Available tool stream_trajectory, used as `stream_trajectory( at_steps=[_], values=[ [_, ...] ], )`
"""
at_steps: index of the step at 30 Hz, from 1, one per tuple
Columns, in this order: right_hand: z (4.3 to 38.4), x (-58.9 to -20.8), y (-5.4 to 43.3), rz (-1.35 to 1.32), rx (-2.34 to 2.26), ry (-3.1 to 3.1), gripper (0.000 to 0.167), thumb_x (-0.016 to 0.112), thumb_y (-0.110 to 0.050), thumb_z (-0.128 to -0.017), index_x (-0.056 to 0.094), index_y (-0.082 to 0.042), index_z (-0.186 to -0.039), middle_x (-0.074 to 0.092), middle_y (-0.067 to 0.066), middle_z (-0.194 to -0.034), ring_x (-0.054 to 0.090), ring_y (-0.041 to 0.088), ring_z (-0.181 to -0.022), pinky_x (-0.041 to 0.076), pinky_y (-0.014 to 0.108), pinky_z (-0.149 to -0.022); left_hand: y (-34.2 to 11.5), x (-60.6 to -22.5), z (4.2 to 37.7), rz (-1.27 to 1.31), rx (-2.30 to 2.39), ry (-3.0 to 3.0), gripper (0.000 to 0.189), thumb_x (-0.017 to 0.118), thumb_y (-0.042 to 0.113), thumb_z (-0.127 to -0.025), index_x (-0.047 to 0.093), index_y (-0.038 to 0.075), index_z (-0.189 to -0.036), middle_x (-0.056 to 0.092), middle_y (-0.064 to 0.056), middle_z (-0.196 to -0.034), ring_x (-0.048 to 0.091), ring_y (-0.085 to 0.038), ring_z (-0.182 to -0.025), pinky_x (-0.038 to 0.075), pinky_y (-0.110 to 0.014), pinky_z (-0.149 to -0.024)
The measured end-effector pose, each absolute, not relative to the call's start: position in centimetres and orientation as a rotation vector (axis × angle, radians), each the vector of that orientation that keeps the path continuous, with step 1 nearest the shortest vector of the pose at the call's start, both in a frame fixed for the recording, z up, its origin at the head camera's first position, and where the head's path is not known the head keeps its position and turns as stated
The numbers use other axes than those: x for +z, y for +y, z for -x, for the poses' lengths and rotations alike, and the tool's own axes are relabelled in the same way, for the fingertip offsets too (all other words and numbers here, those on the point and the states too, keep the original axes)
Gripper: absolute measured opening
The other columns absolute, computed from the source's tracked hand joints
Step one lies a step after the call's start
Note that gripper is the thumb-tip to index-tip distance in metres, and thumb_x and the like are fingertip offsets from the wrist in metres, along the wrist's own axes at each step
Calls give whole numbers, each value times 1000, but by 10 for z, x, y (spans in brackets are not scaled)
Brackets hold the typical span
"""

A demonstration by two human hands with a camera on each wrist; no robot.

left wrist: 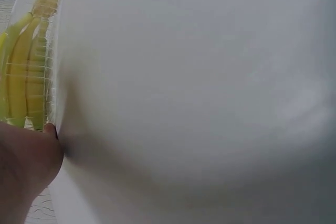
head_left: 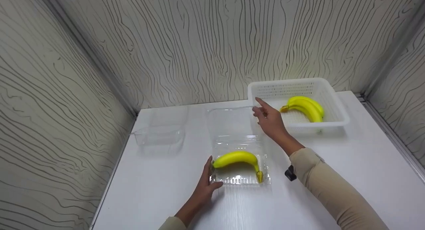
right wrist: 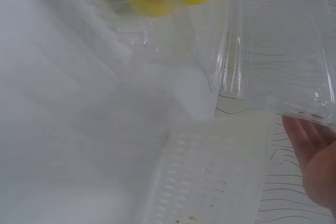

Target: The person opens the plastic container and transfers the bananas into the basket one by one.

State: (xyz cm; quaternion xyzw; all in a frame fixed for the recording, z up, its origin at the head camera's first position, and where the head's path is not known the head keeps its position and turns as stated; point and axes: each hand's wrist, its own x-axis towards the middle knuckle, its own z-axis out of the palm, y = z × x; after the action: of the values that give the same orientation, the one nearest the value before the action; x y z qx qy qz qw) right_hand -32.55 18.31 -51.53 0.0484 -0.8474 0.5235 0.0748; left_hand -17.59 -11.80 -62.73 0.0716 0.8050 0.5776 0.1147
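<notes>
A yellow banana bunch (head_left: 237, 156) lies on its side in the base of a clear plastic clamshell box (head_left: 239, 181); the left wrist view shows several bananas (left wrist: 19, 72) through its wall. My left hand (head_left: 206, 185) rests against the box's left side, fingers extended along the wall and thumb at the front corner. At the far side the box's lid (head_left: 229, 122) stands raised. My right hand (head_left: 271, 120) holds the lid's far right corner, one finger stretched out beyond it. In the right wrist view its fingers (right wrist: 299, 135) touch the lid's edge; the thumb is hidden there.
A white perforated basket (head_left: 343, 118) stands at the back right, partly behind my right hand, with another banana bunch (head_left: 307, 107) inside. A second clear plastic box (head_left: 159, 137) sits open at the left. Patterned walls (head_left: 199, 47) border the white table (head_left: 149, 187).
</notes>
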Motion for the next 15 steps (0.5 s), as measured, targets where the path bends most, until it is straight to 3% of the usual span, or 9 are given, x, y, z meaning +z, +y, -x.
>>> stream_trajectory(
  at_steps=[3, 7, 10, 15],
  values=[
    [328, -515, 183, -155, 1581, -2555, 60, 51, -55, -110, 39, -36, -166, 73, 12, -136, 73, 27, -119, 63, 19, -83, -118, -629, 175, -206, 1661, 2394, 104, 71, 28, -91, 7, 26, -173, 13, -17, -181, 17, -48, -167, 16, -77, -130],
    [327, -516, 182, -170, 1558, -2555, 62, 50, -55, -110, 34, -38, -167, 73, 11, -137, 73, 26, -120, 66, 35, -94, -118, -631, 174, -213, 1628, 2430, 105, 74, 34, -93, 7, 25, -173, 16, -19, -180, 20, -48, -166, 19, -75, -130],
    [324, -517, 183, -188, 1498, -2572, 64, 47, -57, -111, 27, -38, -169, 72, 11, -139, 71, 30, -126, 61, 50, -107, -118, -631, 173, -207, 1615, 2440, 106, 76, 36, -92, 7, 26, -173, 17, -20, -180, 21, -48, -165, 20, -74, -130],
    [319, -516, 184, -216, 1417, -2589, 69, 43, -60, -111, 22, -36, -171, 69, 13, -146, 67, 34, -135, 55, 58, -114, -118, -632, 174, -194, 1616, 2439, 107, 76, 36, -91, 8, 27, -173, 17, -19, -180, 19, -48, -166, 20, -74, -131]
  ],
)
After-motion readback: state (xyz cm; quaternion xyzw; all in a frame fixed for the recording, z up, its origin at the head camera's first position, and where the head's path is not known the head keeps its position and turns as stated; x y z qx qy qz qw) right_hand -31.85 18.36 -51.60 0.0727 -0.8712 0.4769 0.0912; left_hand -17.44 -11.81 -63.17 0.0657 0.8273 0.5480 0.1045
